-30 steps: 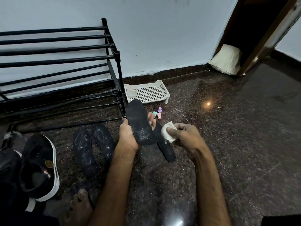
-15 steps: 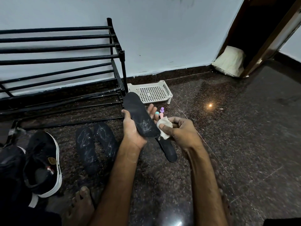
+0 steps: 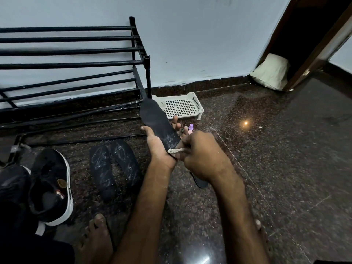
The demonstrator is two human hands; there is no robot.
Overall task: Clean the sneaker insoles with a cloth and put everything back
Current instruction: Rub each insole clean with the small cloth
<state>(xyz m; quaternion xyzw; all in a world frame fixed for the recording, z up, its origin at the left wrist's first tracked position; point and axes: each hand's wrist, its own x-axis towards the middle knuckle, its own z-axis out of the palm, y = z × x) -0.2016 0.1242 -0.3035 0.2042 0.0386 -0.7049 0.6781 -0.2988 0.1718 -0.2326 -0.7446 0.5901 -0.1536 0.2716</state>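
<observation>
My left hand (image 3: pixel 160 149) grips a black insole (image 3: pixel 156 121) by its near end, toe pointing away, with white smudges near the heel. My right hand (image 3: pixel 202 155) holds a small white cloth (image 3: pixel 176 150) against the insole's near end, right beside my left palm. Two more black insoles (image 3: pixel 114 166) with white marks lie side by side on the floor to the left. Another insole (image 3: pixel 200 182) peeks out under my right wrist. Black sneakers with white soles (image 3: pixel 51 189) sit at the left.
A black metal shoe rack (image 3: pixel 76 63) stands against the wall at the left. A white perforated plastic tray (image 3: pixel 181 105) sits on the floor beyond the insole, with small purple and pink pieces (image 3: pixel 191 127) near it. My bare feet (image 3: pixel 95 241) rest on the dark granite floor. A cream pillow (image 3: pixel 270 73) lies by the doorway.
My right hand has moved left and down with the cloth, from the insole's right edge to its near end by my left palm. The cloth now shows only as a thin strip.
</observation>
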